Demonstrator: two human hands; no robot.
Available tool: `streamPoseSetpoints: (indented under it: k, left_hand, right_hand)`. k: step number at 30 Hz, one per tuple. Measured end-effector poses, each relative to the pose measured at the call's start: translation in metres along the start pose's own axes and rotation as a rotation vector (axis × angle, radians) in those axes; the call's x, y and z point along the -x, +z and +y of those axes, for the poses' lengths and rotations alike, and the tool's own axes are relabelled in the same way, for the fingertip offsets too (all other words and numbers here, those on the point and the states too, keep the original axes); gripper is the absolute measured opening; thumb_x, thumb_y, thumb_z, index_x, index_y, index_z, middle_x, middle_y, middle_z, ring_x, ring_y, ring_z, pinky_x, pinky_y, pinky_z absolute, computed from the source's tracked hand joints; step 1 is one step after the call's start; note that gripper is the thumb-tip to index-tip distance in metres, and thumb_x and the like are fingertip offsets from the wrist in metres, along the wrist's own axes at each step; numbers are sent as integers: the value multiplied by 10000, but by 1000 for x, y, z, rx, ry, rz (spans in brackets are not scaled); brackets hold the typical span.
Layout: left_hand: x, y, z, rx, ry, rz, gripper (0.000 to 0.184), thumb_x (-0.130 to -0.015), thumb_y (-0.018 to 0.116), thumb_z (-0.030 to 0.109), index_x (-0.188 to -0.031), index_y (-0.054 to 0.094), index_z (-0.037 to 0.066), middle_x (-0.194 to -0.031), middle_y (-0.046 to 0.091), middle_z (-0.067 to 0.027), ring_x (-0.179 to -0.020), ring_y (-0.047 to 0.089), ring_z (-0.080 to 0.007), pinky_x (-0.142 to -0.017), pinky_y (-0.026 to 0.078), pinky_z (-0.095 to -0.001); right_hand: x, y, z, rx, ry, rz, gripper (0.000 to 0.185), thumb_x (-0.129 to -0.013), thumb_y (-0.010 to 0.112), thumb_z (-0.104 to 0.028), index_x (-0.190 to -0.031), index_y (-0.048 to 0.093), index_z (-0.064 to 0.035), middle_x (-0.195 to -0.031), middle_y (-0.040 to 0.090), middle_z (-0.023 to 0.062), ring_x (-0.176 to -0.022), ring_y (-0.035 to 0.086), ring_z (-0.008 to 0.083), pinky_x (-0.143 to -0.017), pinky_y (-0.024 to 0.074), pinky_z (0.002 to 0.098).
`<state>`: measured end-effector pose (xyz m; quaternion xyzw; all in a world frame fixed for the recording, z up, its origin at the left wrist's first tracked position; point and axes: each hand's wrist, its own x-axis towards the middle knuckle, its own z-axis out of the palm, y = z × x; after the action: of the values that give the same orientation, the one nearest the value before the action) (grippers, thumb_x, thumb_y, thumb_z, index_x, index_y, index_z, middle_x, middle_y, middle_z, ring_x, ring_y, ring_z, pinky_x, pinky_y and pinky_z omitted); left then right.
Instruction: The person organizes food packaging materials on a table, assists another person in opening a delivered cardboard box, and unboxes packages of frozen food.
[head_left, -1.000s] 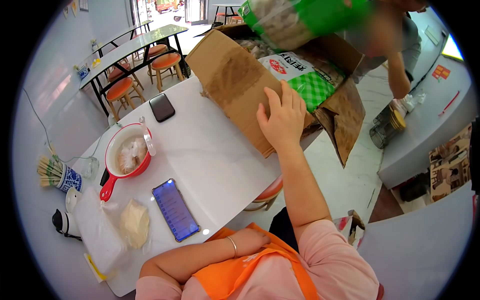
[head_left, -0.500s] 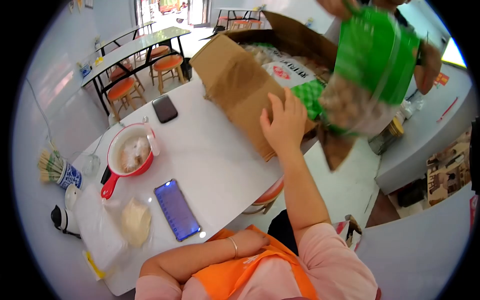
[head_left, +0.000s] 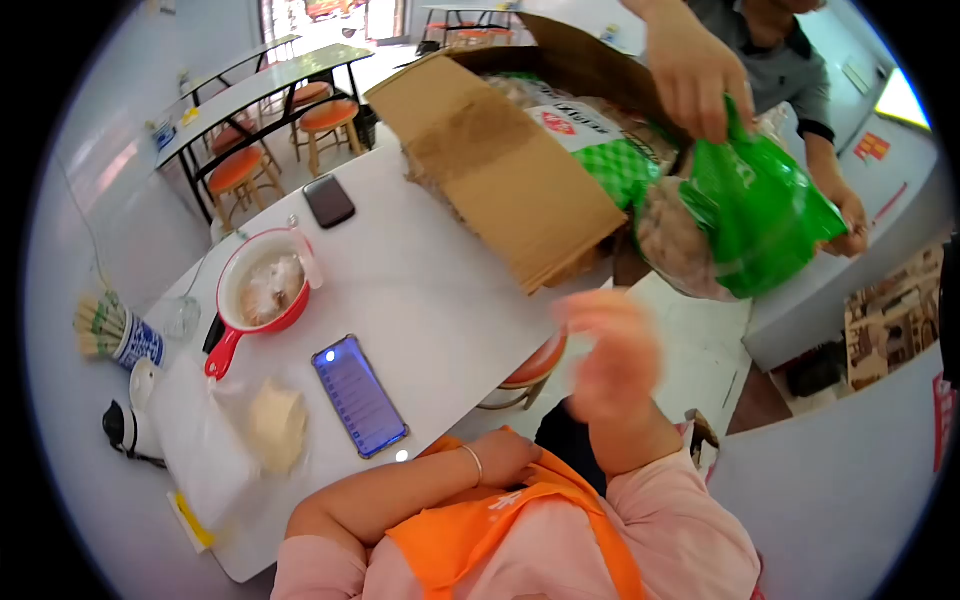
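My right hand (head_left: 615,350) is raised past the table's right edge, below the cardboard box (head_left: 500,150); motion smears its fingers. My left hand (head_left: 508,458) rests against the orange apron (head_left: 430,545) at my waist, its fingers partly hidden by cloth. Green-and-white printed bags (head_left: 610,165) lie in the open box, whose near flap hangs over the table. Another person's hands (head_left: 700,85) hold a green bag (head_left: 755,220) of pale lumpy pieces at the box's right side. A lit phone (head_left: 360,396) lies on the table left of my left hand.
On the white table (head_left: 400,290) are a red-handled pot (head_left: 265,280), a dark device (head_left: 329,201), a wrapped pale lump (head_left: 277,425), plastic bags (head_left: 205,440) and a blue-patterned holder (head_left: 138,343) with sticks. A stool (head_left: 535,365) stands under the right edge.
My right hand has left the box flap and moved down toward my body. The other person's green bag has moved out of the box, to its right side. My left hand has hardly moved.
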<state>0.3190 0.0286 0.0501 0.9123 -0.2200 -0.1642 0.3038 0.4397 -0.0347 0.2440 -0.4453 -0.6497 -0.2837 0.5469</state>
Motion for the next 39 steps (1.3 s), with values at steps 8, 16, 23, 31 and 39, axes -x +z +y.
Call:
streamPoseSetpoints:
  k: [8,16,23,31,39]
  left_hand:
    - [1,-7,11,17,-82,-38,265,-855,580,303,-983,647,81,-939,677,-165,-884,657,-349,-783,517,-448]
    - [-13,1,5,396,-104,230,394,-932,528,415,-1007,643,46,-947,680,-123,-882,657,-248,-802,512,-390]
    - [-21,-9,-7,1476,-265,658,452,-969,485,451,-1027,624,24,-943,669,-100,-896,642,-192,-822,501,-358]
    - [-28,-1,-34,2066,179,19,720,-980,299,595,-1195,588,-28,-1216,621,-158,-1107,601,-242,-983,439,-367]
    - [-14,-29,-19,1840,223,-19,740,-994,246,576,-1237,540,-58,-1330,536,-188,-1209,542,-280,-1049,388,-395]
  right_hand:
    - [14,-51,-59,-315,290,181,353,-881,634,-290,-1129,546,-54,-1052,637,136,-656,592,181,-528,424,286]
    - [66,41,-43,-274,530,-1049,453,-823,675,-223,-1225,568,-42,-1015,664,141,-877,633,312,-756,505,405]
    - [78,83,-39,-197,346,-956,416,-815,675,-240,-1185,583,-75,-956,665,132,-855,637,297,-756,500,402]
    - [80,95,-26,-199,353,-995,381,-808,674,-253,-1137,587,-81,-851,657,113,-775,634,305,-712,493,414]
    - [81,86,-23,-323,476,-755,279,-832,655,-232,-1057,628,-69,-817,655,138,-760,635,316,-661,498,441]
